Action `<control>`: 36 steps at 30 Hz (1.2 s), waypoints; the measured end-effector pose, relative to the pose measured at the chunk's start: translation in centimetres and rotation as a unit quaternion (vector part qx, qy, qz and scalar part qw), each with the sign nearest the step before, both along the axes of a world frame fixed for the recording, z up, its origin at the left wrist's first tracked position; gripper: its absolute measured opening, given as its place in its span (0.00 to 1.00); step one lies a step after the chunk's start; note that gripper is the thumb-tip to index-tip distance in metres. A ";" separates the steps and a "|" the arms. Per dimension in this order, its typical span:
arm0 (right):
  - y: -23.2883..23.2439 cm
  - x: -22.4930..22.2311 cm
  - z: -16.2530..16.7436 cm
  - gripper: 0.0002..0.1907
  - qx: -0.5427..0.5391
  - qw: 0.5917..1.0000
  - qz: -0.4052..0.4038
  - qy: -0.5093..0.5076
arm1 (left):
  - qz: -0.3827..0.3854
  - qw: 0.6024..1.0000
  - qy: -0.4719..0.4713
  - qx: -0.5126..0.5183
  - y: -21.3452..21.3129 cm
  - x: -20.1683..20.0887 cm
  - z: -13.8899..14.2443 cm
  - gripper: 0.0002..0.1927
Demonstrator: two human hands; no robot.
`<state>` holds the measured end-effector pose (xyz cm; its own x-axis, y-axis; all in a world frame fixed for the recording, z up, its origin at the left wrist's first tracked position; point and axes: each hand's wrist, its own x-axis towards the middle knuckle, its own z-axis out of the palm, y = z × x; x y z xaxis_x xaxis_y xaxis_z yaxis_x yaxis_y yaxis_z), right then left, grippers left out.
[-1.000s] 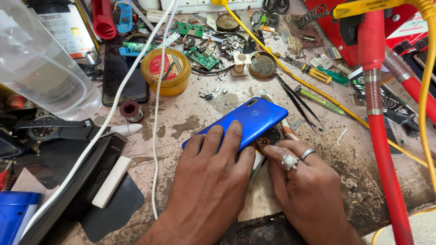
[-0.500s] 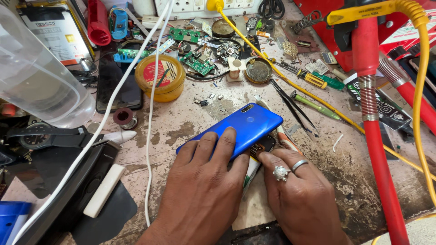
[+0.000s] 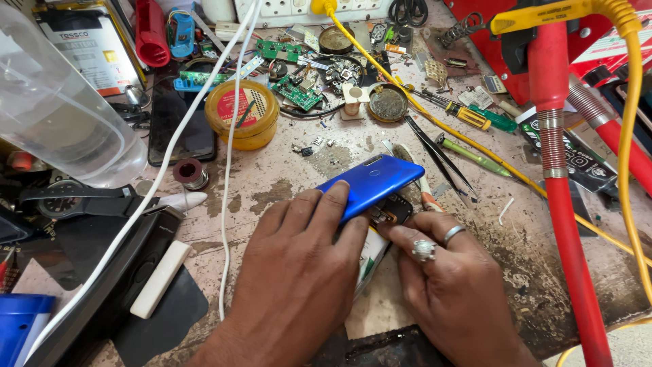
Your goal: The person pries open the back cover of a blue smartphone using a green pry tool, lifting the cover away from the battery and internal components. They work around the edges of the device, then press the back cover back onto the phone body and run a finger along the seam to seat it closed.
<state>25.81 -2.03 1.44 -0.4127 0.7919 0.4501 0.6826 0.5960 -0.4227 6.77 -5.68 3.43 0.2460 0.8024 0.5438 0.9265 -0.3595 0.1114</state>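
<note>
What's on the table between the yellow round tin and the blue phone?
In the head view, between the yellow tin and the blue phone lie a few tiny loose parts and a white cable on stained, bare tabletop.

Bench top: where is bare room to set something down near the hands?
Bare worn bench top lies between the round yellow tin, the white cable and the blue phone under the left hand. Another patch sits right of the right hand, before the red hose. The back edge is crowded with circuit boards.

Head-worn view, steeply down, close
</note>
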 end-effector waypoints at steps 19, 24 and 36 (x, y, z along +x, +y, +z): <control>1.4 0.5 1.6 0.13 0.003 1.000 -0.010 0.015 | -0.019 1.000 -0.009 -0.016 0.7 -2.4 0.8 0.13; 5.5 2.6 3.7 0.11 -0.078 0.976 -0.202 -0.010 | -0.060 0.998 0.031 -0.003 0.4 -2.0 0.6 0.10; 13.5 3.6 2.8 0.12 -0.007 0.939 -0.172 -0.299 | -0.057 0.993 0.094 -0.046 -0.3 0.6 0.1 0.06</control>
